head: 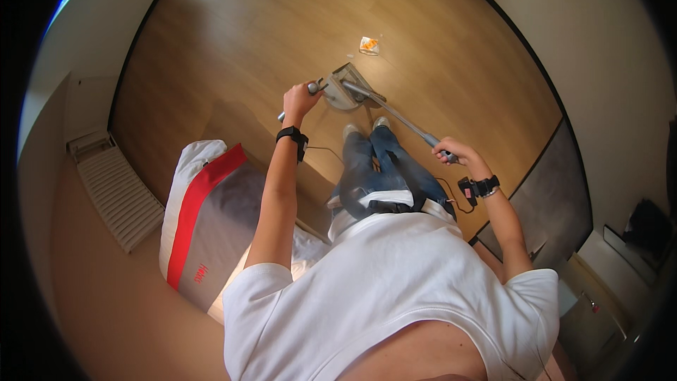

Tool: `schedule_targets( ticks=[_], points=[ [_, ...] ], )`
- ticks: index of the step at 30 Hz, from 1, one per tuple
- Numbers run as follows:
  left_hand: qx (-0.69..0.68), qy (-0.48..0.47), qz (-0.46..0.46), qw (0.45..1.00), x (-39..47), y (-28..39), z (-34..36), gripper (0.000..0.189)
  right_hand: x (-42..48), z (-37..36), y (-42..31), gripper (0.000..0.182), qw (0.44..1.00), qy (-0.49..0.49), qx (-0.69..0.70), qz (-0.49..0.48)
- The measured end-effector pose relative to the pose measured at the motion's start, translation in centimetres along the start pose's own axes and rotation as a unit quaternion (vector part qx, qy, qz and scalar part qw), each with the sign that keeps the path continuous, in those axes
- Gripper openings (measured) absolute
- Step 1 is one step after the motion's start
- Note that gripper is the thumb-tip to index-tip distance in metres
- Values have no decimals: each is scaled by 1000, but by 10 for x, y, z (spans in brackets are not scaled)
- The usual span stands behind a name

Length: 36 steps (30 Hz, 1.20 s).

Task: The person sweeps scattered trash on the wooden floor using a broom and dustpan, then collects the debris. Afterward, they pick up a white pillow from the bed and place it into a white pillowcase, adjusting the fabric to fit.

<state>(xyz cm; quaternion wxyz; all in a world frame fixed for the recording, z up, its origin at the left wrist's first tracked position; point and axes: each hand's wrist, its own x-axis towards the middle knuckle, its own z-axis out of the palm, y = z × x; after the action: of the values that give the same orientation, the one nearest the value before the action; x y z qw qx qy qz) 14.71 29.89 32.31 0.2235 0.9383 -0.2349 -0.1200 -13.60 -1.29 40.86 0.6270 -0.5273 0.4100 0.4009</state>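
Note:
My left hand is closed around a grey handle with a dark clip at its top. My right hand grips the end of a long grey broom pole, which slants down to the left. At its foot, in front of my shoes, a grey dustpan rests on the floor. The pole crosses over the pan, and the broom head is mostly hidden there. Just beyond the pan lies a white and orange wrapper, with a small pale scrap beside it.
A bed with a grey and red cover stands close on my left, with a radiator past it. Wood-look flooring stretches ahead to the walls. At right, a dark grey panel meets the floor. Cables hang from my wrist devices.

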Motion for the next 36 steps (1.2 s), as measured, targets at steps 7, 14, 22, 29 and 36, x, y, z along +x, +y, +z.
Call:
schedule_targets(
  ticks=[7, 14, 22, 29, 36],
  points=[
    [1, -14, -13, 1000, 2, -1, 2, 30, -31, -15, -8, 15, 999, 10, 41, -32],
    [2, -25, -23, 999, -42, 3, -14, 36, -10, -11, -45, 13, 996, 21, 46, -78],
    [-16, 47, -99, 994, -141, -1, -37, 39, 4, 5, -63, 12, 995, 70, -64, -43],
    [-24, 75, -159, 984, -109, 6, -27, 39, 46, 28, -58, 10, 999, 26, -33, 6],
    [5, 82, -151, 985, -72, -5, -23, 37, 44, 20, -46, 10, 999, -46, -13, 10]
  ],
)
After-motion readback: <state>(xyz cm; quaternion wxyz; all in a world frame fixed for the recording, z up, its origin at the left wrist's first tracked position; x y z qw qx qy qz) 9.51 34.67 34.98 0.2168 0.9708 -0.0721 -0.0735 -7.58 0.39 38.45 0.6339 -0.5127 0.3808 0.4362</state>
